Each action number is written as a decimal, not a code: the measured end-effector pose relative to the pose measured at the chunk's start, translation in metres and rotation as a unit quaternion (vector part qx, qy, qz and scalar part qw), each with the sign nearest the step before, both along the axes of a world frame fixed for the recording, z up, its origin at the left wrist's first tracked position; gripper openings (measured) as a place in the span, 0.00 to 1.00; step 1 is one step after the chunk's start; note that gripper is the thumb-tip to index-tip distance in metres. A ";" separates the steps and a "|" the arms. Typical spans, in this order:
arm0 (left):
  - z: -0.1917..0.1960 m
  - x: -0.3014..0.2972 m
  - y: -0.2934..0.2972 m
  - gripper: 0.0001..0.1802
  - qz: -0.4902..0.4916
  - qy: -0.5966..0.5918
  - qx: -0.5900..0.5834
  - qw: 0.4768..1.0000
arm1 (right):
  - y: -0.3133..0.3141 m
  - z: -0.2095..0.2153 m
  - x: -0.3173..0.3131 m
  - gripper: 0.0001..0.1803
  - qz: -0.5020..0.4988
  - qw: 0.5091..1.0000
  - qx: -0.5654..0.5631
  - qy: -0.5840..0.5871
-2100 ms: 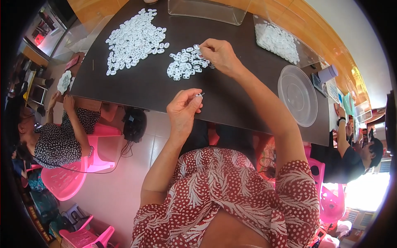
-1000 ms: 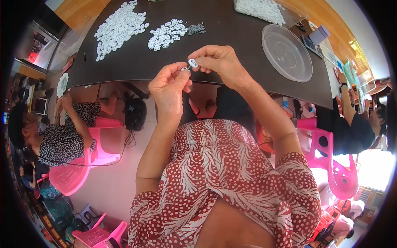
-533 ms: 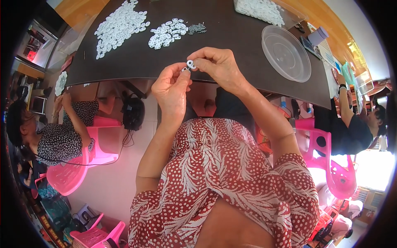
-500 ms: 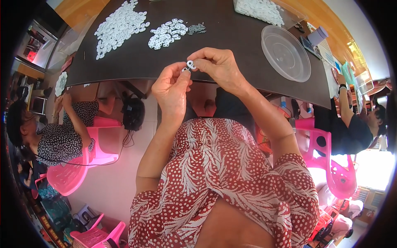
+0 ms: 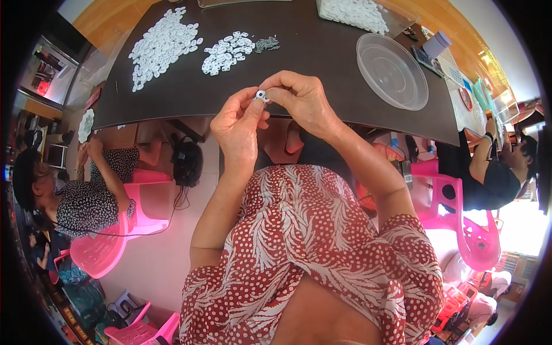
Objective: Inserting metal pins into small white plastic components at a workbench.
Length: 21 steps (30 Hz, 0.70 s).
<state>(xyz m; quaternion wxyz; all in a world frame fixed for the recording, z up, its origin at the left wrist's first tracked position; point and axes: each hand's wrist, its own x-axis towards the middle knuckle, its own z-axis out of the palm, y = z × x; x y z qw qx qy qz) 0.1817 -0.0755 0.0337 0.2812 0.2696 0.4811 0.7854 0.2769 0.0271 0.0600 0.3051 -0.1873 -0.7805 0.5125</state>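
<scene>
Over the near edge of the dark table (image 5: 310, 57), my two hands meet at small white plastic pieces (image 5: 261, 94) with dark round holes. My left hand (image 5: 237, 126) pinches from below and left between thumb and fingers. From the right, my right hand (image 5: 307, 106) grips the upper right side with thumb and forefinger. The pieces look pressed together, and fingertips hide part of them. Beyond the hands lies a small heap of white pieces (image 5: 227, 54), with a little pile of thin grey pins (image 5: 267, 44) beside it.
A larger heap of white pieces (image 5: 161, 49) spreads at the far left. At the right lie a clear round lid (image 5: 393, 72), a clear box (image 5: 405, 26) of white pieces and a lavender cup (image 5: 437, 43). People sit on both sides, near pink chairs (image 5: 146, 198).
My right hand has moved slightly left and down, bringing its white piece against the one in my left hand. The two pieces were apart before. The view has tilted slightly.
</scene>
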 end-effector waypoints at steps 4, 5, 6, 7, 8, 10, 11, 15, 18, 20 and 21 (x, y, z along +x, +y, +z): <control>0.000 -0.001 0.003 0.10 -0.002 -0.002 -0.010 1.000 | 0.005 -0.005 0.001 0.06 -0.008 0.993 0.114 0.007; 0.001 -0.001 0.003 0.10 -0.004 -0.006 -0.017 1.000 | 0.005 -0.005 0.000 0.06 -0.009 0.994 0.113 0.007; 0.001 0.000 0.004 0.10 -0.005 -0.011 -0.023 1.000 | 0.003 -0.006 -0.001 0.06 -0.020 0.993 0.117 0.018; 0.001 0.000 0.004 0.10 -0.006 -0.011 -0.023 1.000 | 0.002 -0.007 -0.002 0.05 -0.031 0.992 0.120 0.028; 0.001 0.000 0.005 0.10 -0.011 -0.014 -0.027 0.999 | 0.000 -0.007 -0.003 0.05 -0.031 0.992 0.120 0.028; 0.002 0.000 0.007 0.10 -0.015 -0.017 -0.030 0.999 | -0.004 -0.006 -0.002 0.05 -0.066 0.997 0.029 0.024; 0.003 0.001 0.007 0.09 -0.014 -0.023 -0.028 0.999 | -0.005 -0.007 -0.002 0.05 -0.066 0.997 0.029 0.024; 0.004 -0.001 0.010 0.07 -0.003 -0.036 -0.002 0.999 | -0.007 -0.009 0.002 0.09 -0.059 0.994 0.090 0.033; 0.009 -0.003 0.011 0.07 0.001 -0.054 0.007 0.999 | -0.007 -0.010 0.000 0.13 -0.054 0.985 0.157 0.042; 0.015 -0.001 0.013 0.07 0.009 -0.063 0.008 0.998 | -0.006 -0.012 -0.002 0.14 -0.060 0.976 0.199 0.060; 0.017 0.000 0.013 0.06 0.017 -0.072 0.010 0.997 | -0.004 -0.014 -0.003 0.14 -0.071 0.971 0.216 0.077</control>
